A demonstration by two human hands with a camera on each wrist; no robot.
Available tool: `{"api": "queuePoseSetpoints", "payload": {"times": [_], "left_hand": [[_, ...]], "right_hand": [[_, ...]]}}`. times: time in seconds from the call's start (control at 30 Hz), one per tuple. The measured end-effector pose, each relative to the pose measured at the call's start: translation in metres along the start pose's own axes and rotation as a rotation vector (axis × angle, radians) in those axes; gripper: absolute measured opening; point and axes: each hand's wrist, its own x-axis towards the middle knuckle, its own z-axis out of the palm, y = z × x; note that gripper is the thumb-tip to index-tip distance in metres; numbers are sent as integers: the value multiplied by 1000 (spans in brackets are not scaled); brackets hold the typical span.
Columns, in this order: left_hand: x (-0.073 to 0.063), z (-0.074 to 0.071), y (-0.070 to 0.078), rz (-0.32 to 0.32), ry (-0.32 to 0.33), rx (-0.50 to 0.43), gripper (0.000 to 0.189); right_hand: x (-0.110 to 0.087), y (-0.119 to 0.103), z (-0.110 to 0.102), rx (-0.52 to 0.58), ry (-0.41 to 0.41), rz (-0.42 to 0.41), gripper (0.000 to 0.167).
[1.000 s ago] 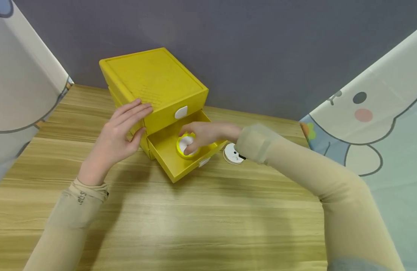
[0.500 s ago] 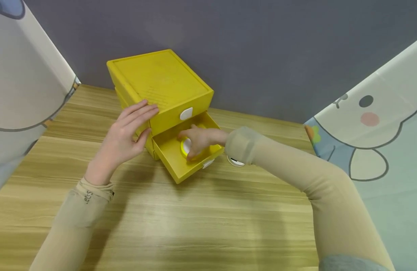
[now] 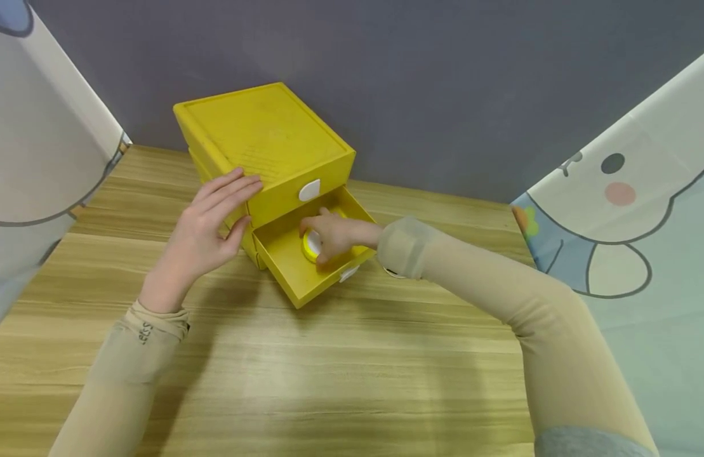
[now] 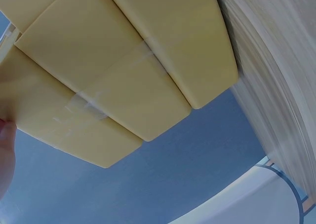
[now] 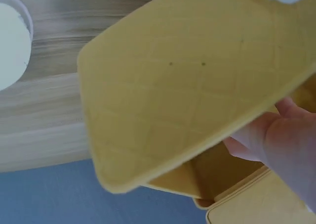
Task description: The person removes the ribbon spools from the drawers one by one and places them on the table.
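A yellow cabinet (image 3: 266, 136) of stacked drawers stands at the back of the table, with a lower drawer (image 3: 280, 266) pulled out. My left hand (image 3: 205, 228) rests on its top left front edge, fingers straight and thumb apart along the side. My right hand (image 3: 336, 236) reaches into the drawer and grips a round, yellow-rimmed roll (image 3: 312, 246) with a white middle, its right part hidden under the fingers. In the right wrist view, the drawer front (image 5: 187, 80) covers the roll and part of the hand.
A white disc (image 5: 12, 46) lies on the wooden table (image 3: 340, 368) right of the drawer, mostly behind my right sleeve in the head view. A dark wall (image 3: 431, 95) rises behind the cabinet. Cartoon-print cloths (image 3: 626, 241) hang at both sides.
My right hand's spread fingers have come closer around the roll, now covering more of it. The right sleeve has shifted left over the white disc. My left hand stays on the cabinet.
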Motion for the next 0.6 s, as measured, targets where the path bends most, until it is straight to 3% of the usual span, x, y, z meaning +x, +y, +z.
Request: {"api": "queuePoseSetpoints", "payload": {"times": [0.2,0.4,0.6], "left_hand": [[0,-1,-1,-4,-19,14,50],[0,0,-1,-5,2,-3,50],[1,2,-1,-9,9,-14,50]], "right_hand": [[-12,7,-14,59,47,-38,62],[-37,16,-31,208,126,-92,65],[-72,38,-47,276,191,-43,65]]}}
